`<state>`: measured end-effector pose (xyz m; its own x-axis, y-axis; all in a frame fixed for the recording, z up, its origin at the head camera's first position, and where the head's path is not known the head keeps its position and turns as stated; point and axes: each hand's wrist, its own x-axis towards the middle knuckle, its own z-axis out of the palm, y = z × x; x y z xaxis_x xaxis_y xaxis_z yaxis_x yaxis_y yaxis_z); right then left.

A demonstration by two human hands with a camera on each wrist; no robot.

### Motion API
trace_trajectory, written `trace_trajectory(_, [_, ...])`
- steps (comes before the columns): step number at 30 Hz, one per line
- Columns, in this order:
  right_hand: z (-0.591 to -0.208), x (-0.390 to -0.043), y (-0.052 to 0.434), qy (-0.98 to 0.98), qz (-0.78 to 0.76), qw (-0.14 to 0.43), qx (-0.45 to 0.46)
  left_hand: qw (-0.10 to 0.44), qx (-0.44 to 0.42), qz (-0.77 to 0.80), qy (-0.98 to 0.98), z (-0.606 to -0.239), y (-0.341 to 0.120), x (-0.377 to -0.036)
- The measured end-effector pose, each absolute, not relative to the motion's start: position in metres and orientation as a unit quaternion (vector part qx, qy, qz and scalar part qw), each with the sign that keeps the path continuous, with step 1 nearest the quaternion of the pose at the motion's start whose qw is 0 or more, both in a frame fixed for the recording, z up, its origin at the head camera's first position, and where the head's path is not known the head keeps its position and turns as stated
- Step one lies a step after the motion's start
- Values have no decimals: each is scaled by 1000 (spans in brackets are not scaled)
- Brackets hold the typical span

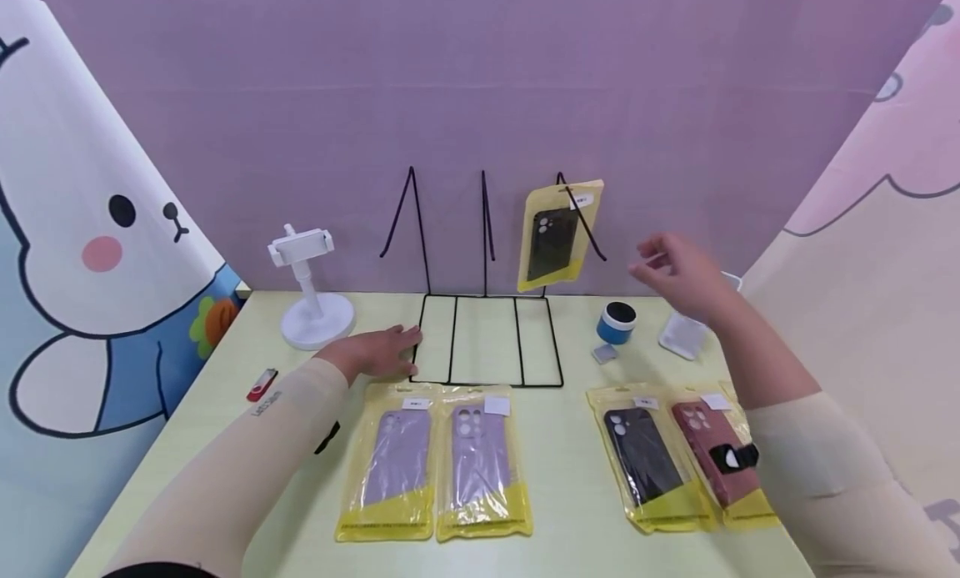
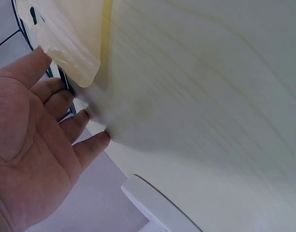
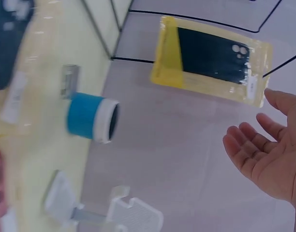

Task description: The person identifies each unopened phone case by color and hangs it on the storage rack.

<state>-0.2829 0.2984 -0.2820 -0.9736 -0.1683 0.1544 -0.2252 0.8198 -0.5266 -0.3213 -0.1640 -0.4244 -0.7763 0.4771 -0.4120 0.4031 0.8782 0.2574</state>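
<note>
Near row, left: two lilac phone cases in clear-and-yellow bags (image 1: pixel 435 469) lie side by side on the pale green bench (image 1: pixel 570 478).
Near row, right: a black phone case in a yellow bag (image 1: pixel 648 461) lies beside a dusty-pink phone case in a yellow bag (image 1: pixel 720 457).
Left hand: the left hand (image 1: pixel 378 353) lies flat on the bench, fingers straight, gripping nothing, fingertips at the near left corner of the black wire display rack (image 1: pixel 487 336).
Left edge: a small red USB stick (image 1: pixel 262 384) lies well left of that hand.
Middle: a blue-and-white round speaker (image 1: pixel 617 322) stands right of the rack.
Right hand: the right hand (image 1: pixel 678 273) hovers above the bench, fingers loosely spread, holding nothing.
Far: a black phone case in a yellow bag (image 1: pixel 558 236) leans upright in the rack's rightmost slot, just left of the right hand.
Far left: a white phone stand with a round base (image 1: pixel 311 290).
</note>
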Motion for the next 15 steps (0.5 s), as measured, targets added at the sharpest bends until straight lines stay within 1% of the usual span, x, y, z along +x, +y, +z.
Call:
trace_trajectory(7, [-322, -261, 313, -962, 245, -6, 122, 241, 239, 78, 937, -425, -163, -324])
trace_trajectory(15, [-372, -249, 326, -967, 186, -92, 149, 240, 240, 76, 938, -427, -163, -323])
